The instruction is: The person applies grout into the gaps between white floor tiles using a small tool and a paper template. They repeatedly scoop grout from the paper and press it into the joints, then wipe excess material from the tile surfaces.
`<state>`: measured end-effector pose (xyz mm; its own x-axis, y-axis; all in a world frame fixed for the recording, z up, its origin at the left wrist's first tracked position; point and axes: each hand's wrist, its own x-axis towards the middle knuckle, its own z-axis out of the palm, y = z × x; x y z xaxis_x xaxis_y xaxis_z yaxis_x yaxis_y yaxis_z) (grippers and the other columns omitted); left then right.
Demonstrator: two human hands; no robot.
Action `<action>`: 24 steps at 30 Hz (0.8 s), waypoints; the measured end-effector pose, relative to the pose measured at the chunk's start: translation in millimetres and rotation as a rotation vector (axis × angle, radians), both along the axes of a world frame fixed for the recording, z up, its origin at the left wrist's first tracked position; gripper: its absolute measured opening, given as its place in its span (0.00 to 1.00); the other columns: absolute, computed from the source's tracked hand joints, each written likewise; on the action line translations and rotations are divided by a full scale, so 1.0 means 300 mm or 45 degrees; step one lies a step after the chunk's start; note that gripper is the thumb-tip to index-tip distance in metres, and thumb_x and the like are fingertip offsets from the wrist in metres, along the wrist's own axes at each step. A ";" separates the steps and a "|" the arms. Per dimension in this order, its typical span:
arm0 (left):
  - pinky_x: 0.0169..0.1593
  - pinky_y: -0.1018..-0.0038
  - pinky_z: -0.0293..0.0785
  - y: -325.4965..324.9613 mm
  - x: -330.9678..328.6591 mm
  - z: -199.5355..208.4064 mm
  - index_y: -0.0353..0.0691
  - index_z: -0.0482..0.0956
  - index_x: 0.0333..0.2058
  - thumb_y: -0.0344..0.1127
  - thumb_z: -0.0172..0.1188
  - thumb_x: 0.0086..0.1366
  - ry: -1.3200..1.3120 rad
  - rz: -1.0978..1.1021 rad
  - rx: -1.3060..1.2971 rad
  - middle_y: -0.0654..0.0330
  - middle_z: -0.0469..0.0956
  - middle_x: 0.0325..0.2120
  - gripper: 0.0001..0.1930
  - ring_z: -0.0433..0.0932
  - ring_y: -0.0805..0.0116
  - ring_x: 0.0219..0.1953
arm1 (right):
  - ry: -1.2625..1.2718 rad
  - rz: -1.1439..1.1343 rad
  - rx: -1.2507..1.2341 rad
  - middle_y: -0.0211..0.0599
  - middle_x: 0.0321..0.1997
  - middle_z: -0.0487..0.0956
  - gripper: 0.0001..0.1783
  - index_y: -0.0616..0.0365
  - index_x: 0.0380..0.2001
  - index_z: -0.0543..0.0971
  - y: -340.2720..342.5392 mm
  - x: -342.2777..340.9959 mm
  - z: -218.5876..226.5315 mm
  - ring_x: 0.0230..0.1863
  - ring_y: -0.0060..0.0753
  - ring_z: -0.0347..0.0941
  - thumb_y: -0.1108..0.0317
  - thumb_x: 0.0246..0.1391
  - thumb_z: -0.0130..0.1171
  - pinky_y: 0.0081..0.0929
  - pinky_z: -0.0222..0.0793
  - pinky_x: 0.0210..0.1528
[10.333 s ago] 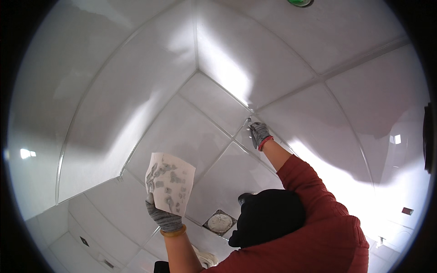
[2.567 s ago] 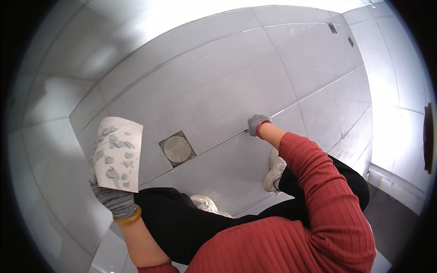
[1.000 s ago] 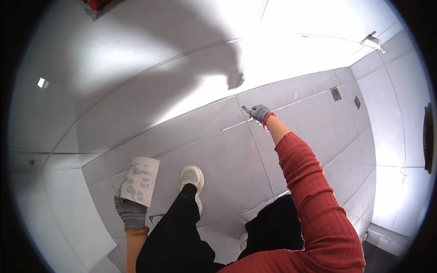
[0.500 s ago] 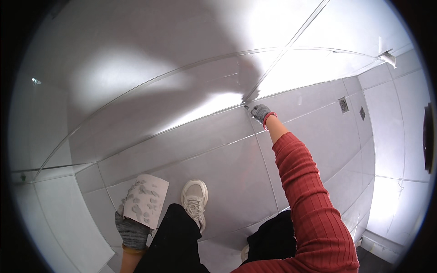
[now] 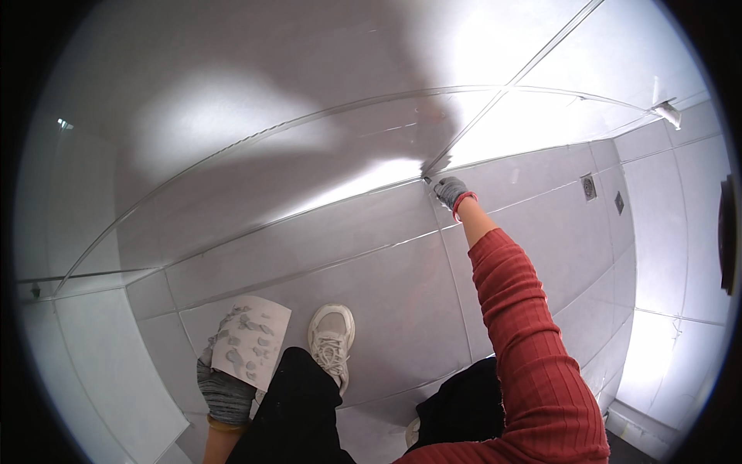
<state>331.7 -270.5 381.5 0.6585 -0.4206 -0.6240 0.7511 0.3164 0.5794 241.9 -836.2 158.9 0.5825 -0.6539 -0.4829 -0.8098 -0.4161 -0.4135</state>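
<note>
Pale card (image 5: 272, 321) noted near left, held tilted in the left hand (image 5: 224, 393), fingers closed at its left edge and partly hidden behind it. Judged light, thin and somewhat flexible; best supported from beneath or by its bare margins. Grey dabs (image 5: 236, 360) on its face appear soft and liable to smear. The card serves as their carrier. Right hand (image 5: 450, 191), far side, is closed around 1 small tool (image 5: 427, 180), mostly covered; dark tip at the joint between wall (image 5: 232, 220) and floor (image 5: 402, 282), contact unconfirmed. Tool judged light and rigid; hold just behind the tip.
</note>
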 end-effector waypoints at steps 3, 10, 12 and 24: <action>0.58 0.61 0.62 -0.019 -0.001 0.019 0.42 0.68 0.53 0.49 0.48 0.62 0.038 0.000 -0.031 0.56 0.67 0.53 0.25 0.66 0.59 0.55 | 0.030 -0.013 -0.078 0.44 0.26 0.79 0.18 0.60 0.29 0.80 0.004 0.009 0.020 0.29 0.41 0.76 0.56 0.52 0.49 0.34 0.70 0.37; 0.59 0.61 0.61 -0.031 0.001 0.029 0.43 0.68 0.53 0.49 0.48 0.62 -0.026 -0.050 0.028 0.57 0.67 0.53 0.25 0.65 0.59 0.55 | 0.109 -0.077 -0.137 0.48 0.32 0.80 0.24 0.60 0.32 0.80 0.029 0.044 0.075 0.36 0.50 0.76 0.48 0.51 0.49 0.38 0.69 0.43; 0.59 0.61 0.61 -0.022 0.002 0.021 0.43 0.68 0.53 0.49 0.48 0.62 -0.031 -0.054 0.032 0.57 0.67 0.53 0.24 0.65 0.59 0.55 | 0.088 -0.089 -0.173 0.50 0.33 0.80 0.25 0.60 0.33 0.80 0.040 0.051 0.098 0.38 0.50 0.76 0.47 0.51 0.49 0.38 0.68 0.45; 0.58 0.65 0.61 0.008 0.003 -0.005 0.43 0.69 0.53 0.49 0.46 0.63 -0.114 -0.075 0.034 0.58 0.68 0.53 0.24 0.65 0.62 0.56 | 0.406 0.086 0.130 0.43 0.48 0.74 0.24 0.60 0.44 0.75 -0.021 0.100 0.051 0.48 0.46 0.70 0.52 0.58 0.41 0.40 0.66 0.46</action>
